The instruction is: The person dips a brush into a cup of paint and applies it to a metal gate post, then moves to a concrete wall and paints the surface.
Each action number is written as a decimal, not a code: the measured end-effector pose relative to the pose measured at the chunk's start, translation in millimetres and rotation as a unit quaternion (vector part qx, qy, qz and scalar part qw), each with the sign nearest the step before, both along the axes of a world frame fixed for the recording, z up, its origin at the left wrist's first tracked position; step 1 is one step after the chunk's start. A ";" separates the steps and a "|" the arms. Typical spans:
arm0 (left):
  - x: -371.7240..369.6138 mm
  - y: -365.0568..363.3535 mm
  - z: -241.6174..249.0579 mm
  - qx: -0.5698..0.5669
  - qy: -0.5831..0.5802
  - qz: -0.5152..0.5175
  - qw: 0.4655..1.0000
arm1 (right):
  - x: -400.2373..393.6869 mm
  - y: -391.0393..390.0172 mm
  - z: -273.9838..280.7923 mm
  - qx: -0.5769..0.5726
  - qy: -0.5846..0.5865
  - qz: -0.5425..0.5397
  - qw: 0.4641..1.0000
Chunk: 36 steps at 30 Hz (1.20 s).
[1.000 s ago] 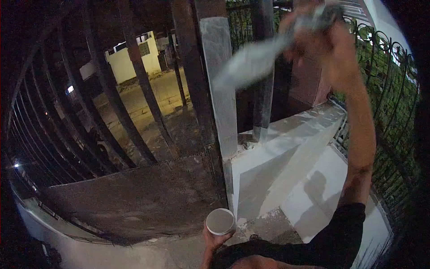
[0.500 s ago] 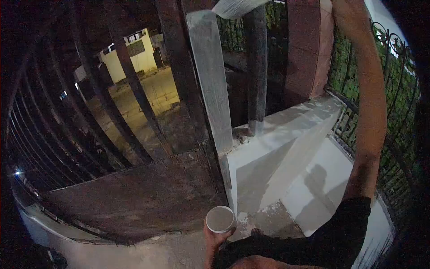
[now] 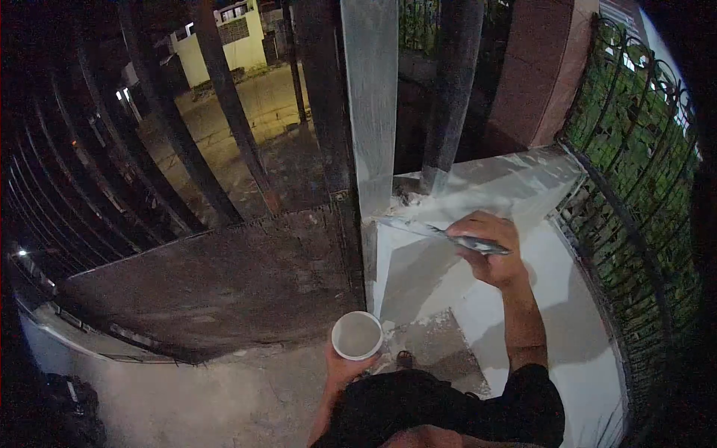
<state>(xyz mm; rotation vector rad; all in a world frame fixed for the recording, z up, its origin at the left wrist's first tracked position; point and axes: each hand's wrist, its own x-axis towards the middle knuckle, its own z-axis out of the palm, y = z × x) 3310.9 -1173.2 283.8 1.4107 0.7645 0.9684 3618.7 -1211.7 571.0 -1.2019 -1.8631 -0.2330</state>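
My right hand is closed around the handle of a paintbrush, seen nearly edge-on and pointing left. Its tip reaches the foot of a pale, streakily painted post, where the post meets the low white wall; whether it touches is hard to tell. Lower down, my left hand grips a round white tub from below and the side. The tub is open at the top, and its inside looks greyish white.
A dark barred gate with a solid lower panel stands on the left. Behind the wall are a dark post and a reddish pillar. An ornate metal fence with greenery runs along the right. Concrete floor lies below.
My right hand has come down from the top edge of the view to the post's foot, bringing the paintbrush. The view has shifted; my left hand still holds the tub.
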 end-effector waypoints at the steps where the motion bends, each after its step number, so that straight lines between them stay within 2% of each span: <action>1: -0.7 -0.5 -4.9 0.002 0.006 -0.001 1.000 | 0.2 5.7 -5.1 0.001 -0.030 -0.010 0.999; 4: 0.2 4.8 -41.5 0.015 0.053 -0.012 0.998 | -4.2 11.3 -2.6 0.002 -0.013 0.027 1.000; 7: -1.8 1.9 -58.4 -0.046 0.029 -0.044 0.998 | -8.1 8.9 1.5 0.042 0.027 0.059 0.997; 11: -0.2 -8.2 -17.7 -0.040 0.020 -0.018 0.999 | -10.3 5.7 -28.6 0.102 0.054 0.064 0.991; 14: 0.7 -6.8 -30.6 -0.032 0.002 0.012 0.999 | -17.5 -3.6 -60.6 0.070 0.090 0.025 0.993; 15: -0.6 -7.4 -38.7 -0.028 -0.022 0.012 0.999 | -24.2 -5.8 -77.0 0.033 0.231 0.076 0.969; 16: -0.5 -6.7 -29.7 -0.034 -0.019 0.013 0.999 | -32.0 -7.3 -83.4 -0.001 0.366 0.122 0.922; 17: 2.4 -2.5 -16.1 -0.036 -0.006 -0.001 0.999 | -34.1 -11.1 -82.8 -0.003 0.368 0.120 0.922; 18: 2.7 -0.4 -8.1 -0.037 0.006 -0.017 0.999 | -38.0 -17.1 -76.3 -0.132 0.283 0.108 0.944; 19: 2.4 -0.4 -9.9 -0.038 0.007 -0.018 0.999 | -41.9 -21.0 -72.9 -0.257 0.192 0.094 0.942; 20: 1.8 0.5 -12.4 -0.034 0.012 -0.013 0.999 | -48.3 -20.6 -80.2 -0.257 0.195 0.091 0.942; 22: 0.1 1.3 -12.6 -0.027 0.020 -0.016 0.999 | -68.2 -13.8 -106.7 -0.299 0.114 0.107 0.942; 24: 1.2 2.7 -9.6 -0.040 -0.023 -0.045 0.998 | -85.2 -9.7 -130.9 -0.301 0.101 0.093 0.944; 28: -5.6 -1.1 -30.1 -0.008 -0.019 -0.056 0.998 | -112.0 -5.2 -165.7 -0.338 0.048 0.080 0.936; 29: -6.0 -2.3 -34.4 -0.052 -0.056 -0.070 0.995 | -114.6 -5.5 -197.9 -0.333 -0.030 0.059 0.940; 30: -6.9 -4.1 -39.0 -0.098 -0.092 -0.084 0.987 | -119.8 -6.1 -214.9 -0.330 -0.029 0.050 0.942; 32: -13.2 -5.5 -53.0 -0.066 -0.094 -0.082 0.990 | -129.1 -3.2 -231.2 -0.293 -0.046 0.067 0.953; 33: -18.9 -3.7 -64.8 -0.047 -0.048 -0.092 0.994 | -133.1 -6.5 -219.9 -0.305 -0.053 0.049 0.949; 35: -23.9 2.9 -81.9 -0.006 0.041 -0.106 0.993 | -140.6 -6.0 -245.0 -0.262 -0.040 0.041 0.963; 36: -20.9 4.1 -58.2 -0.003 0.040 -0.114 0.993 | -144.1 -4.5 -242.9 -0.221 -0.029 0.044 0.974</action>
